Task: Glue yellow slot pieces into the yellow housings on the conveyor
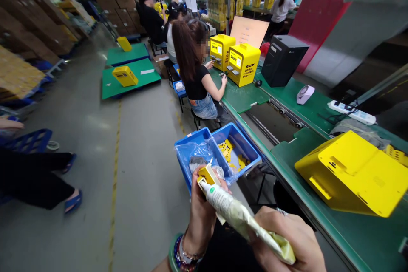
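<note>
My left hand, with bracelets at its wrist, is closed around a small yellow and cream plastic part. In my right hand is a crumpled, squeezed tube of glue or paste. Its white nozzle points away from me and meets the small part, though whether it touches cannot be made out. Just beyond my hands are two blue bins: the left bin is lined with clear plastic, the right bin holds several flat yellow pieces.
At right, a large yellow housing lies on the green workbench. Two yellow boxes, a black case and a power strip stand farther along. A seated co-worker is ahead; another person's legs are at left.
</note>
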`<state>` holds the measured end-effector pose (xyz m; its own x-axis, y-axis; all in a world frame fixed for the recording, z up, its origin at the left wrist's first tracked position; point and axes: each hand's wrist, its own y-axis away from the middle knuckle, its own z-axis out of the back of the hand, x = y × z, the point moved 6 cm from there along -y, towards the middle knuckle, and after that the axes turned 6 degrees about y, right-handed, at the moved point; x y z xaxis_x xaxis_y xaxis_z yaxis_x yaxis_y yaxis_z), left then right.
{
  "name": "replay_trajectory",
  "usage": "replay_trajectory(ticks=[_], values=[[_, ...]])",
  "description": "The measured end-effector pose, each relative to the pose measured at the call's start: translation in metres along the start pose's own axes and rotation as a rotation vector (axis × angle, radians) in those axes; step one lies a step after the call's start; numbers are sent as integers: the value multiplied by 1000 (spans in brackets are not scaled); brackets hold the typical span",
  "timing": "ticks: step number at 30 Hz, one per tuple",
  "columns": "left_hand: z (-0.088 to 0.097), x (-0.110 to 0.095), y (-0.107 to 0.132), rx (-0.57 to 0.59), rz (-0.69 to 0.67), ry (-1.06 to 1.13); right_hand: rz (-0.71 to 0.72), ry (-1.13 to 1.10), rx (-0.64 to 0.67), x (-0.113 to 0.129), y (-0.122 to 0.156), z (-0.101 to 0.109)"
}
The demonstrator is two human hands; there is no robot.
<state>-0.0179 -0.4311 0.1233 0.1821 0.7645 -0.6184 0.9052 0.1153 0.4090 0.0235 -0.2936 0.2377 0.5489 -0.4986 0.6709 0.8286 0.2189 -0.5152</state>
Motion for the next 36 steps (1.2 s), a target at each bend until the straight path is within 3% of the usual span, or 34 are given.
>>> replay_trajectory(ticks=[4, 20, 24, 29, 36], values=[[1, -2, -1, 47, -93, -63, -2, 19, -3, 2, 1, 1], [1, 3, -4, 145, -88, -70, -40, -12, -2, -2, 2, 1], [4, 2, -4, 135, -122, -65, -144, -34, 78, -8, 0, -2], [9, 0, -3, 93, -121, -70, -381, -171, 207, -22, 4, -7], [0, -13, -1, 151, -248, -83, -604, -328, 356, -34, 11, -14]])
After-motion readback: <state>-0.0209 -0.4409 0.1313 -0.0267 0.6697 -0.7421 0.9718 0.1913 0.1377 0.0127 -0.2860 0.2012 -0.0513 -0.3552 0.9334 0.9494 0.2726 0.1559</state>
